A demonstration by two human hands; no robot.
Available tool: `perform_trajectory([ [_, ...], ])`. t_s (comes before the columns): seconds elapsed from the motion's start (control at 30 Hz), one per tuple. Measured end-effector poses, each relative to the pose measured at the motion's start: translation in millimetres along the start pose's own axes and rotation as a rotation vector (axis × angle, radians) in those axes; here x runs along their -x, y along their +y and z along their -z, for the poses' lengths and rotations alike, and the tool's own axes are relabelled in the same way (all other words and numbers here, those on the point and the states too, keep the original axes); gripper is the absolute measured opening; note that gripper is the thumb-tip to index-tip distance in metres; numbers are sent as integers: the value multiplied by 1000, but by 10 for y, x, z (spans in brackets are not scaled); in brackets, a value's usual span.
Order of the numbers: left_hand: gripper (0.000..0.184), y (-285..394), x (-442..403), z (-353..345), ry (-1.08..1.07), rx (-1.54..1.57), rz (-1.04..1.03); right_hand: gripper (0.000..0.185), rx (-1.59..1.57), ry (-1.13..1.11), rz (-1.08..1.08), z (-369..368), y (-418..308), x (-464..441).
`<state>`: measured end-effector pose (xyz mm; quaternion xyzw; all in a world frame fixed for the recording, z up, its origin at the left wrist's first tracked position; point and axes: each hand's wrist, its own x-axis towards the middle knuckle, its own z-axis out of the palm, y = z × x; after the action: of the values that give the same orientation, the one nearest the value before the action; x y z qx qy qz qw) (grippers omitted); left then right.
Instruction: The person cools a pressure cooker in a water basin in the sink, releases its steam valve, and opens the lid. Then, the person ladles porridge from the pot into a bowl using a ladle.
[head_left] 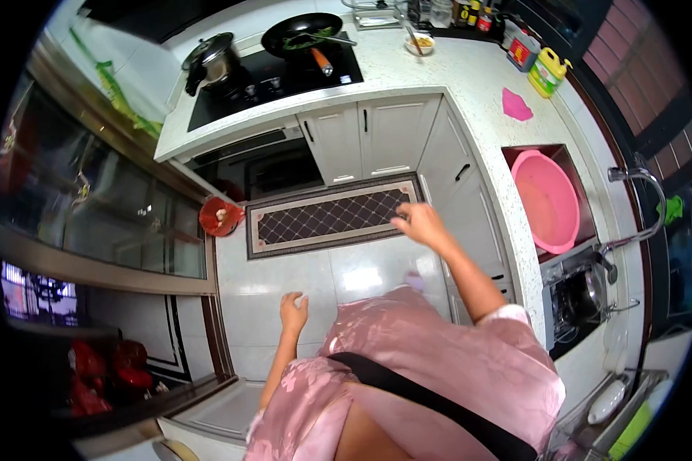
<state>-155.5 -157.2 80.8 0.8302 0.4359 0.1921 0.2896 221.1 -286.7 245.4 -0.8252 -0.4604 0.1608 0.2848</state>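
My left hand (pixel 294 311) hangs over the grey tiled floor, fingers loosely curved and apart, with nothing in it. Out in front of the body, my right hand (pixel 423 224) is above the right end of the patterned floor mat (pixel 331 216). Its fingers are half bent, a gap shows between thumb and forefinger, and I see nothing held there. Neither hand touches the counter or the cabinets. Nearest to the right hand are the white cabinet doors (pixel 469 203) below the counter.
A wok (pixel 300 34) with greens and a lidded pot (pixel 214 60) stand on the black cooktop (pixel 265 88). At right, a pink basin (pixel 544 201) sits in the sink beside the tap (pixel 646 180). A bowl (pixel 419 46) is on the counter. A red bag (pixel 219 217) lies at the mat's left.
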Motion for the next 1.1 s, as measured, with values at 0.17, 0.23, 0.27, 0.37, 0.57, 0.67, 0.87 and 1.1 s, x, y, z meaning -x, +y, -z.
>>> perform_trajectory([
  [0.17,25,-686,373,-34,-31,65,426,40,-380,305,-454,-175,1368,-1048],
  [0.23,27,-913,470,-60,-2,139,479,47,-371,596,-721,37,2048,-1322],
  [0.27,27,-1067,481,-85,-15,140,475,52,-189,792,-715,238,2143,-1325],
  [0.37,25,-1401,290,-93,-120,203,643,58,31,1089,-863,908,2483,-1475],
  [0.57,28,-756,-882,25,-104,511,1175,55,315,1090,-895,1952,3086,-2006],
  [0.67,32,-824,-1303,276,-201,741,1356,55,353,926,-1013,2143,3340,-2164],
  [0.87,35,-668,-2463,677,-263,723,1002,70,373,953,-870,2259,4540,-2463],
  [1.1,31,4,-3725,564,-263,421,942,32,558,496,-1033,2253,4232,-2508],
])
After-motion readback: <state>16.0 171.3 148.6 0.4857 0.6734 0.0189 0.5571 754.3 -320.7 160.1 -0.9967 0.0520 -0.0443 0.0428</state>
